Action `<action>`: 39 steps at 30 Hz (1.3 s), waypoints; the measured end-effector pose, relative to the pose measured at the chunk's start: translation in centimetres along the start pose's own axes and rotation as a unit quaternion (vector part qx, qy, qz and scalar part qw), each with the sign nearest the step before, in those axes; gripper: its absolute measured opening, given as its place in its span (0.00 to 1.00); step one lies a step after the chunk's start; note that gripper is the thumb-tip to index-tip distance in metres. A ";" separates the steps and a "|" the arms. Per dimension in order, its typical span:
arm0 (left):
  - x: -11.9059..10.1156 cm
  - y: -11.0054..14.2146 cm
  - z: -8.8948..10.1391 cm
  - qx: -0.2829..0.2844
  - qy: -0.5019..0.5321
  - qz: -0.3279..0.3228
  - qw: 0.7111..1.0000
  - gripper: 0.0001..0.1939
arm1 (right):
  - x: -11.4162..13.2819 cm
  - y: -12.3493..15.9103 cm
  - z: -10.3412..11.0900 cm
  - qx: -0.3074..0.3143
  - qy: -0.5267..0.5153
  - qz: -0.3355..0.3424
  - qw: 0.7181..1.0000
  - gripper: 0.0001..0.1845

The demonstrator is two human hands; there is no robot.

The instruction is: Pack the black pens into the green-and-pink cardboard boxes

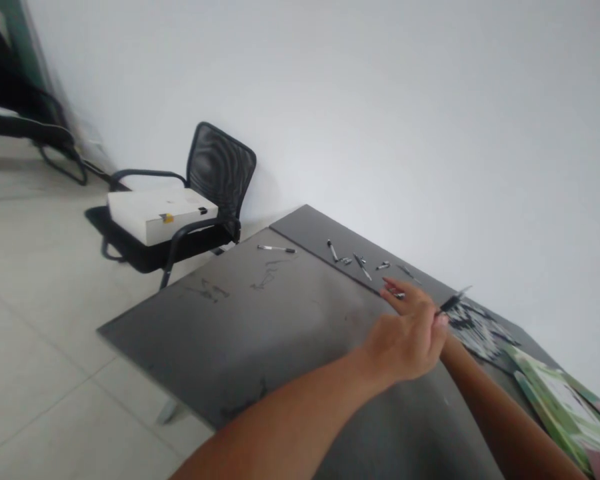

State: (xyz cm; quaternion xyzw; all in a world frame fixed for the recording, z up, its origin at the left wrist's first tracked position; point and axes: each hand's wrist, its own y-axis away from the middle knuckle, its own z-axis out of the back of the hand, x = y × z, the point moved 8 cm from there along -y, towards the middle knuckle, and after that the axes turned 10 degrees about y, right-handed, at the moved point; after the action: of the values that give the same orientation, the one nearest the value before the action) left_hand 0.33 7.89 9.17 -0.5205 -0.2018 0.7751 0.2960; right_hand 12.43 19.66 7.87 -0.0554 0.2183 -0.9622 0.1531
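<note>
Both arms stretch out over the grey tabletop, the left forearm coming in from 8 o'clock of the hands and the right from between 4 and 5 o'clock, so that the wrists nearly meet, with the left in front and hiding part of the right. The left hand is curled into a loose fist, back of the hand and thumb turned to the viewer; its thumb presses on a dark, pen-like piece that juts out toward 2 o'clock, blurred at its pale end. Beyond it, the right hand points its fingers toward 10 o'clock, thumb and forefinger slightly parted beside a small dark piece; whether they grip it I cannot tell. Loose pens lie scattered near the hands at 11 o'clock, and a lone pen lies farther off at 10 o'clock. A heap of pens spreads out at 3 o'clock, with green-and-white packets at 4 o'clock. Well away, between 9 and 10 o'clock, a white box rests on the seat of a black chair.
</note>
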 end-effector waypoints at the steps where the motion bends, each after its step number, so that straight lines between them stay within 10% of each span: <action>1: 0.0 0.1 -0.2 0.001 0.002 -0.002 1.000 0.22 | 0.0 -0.4 -0.4 0.019 0.009 -0.005 1.000 0.28; 17: -2.2 0.5 -0.7 0.071 0.025 -0.057 0.996 0.20 | 3.5 -9.3 -5.2 0.204 0.150 0.023 0.967 0.18; 39: -2.9 1.1 -0.7 0.060 0.020 -0.091 0.994 0.19 | 4.0 -11.4 -8.5 0.196 0.150 0.035 0.968 0.17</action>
State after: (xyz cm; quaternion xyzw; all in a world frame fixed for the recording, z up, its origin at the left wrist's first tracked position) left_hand 1.56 5.13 10.25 -0.4972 -0.1954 0.7449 0.3997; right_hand 4.11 31.59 5.41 0.1286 0.0476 -0.9776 0.1598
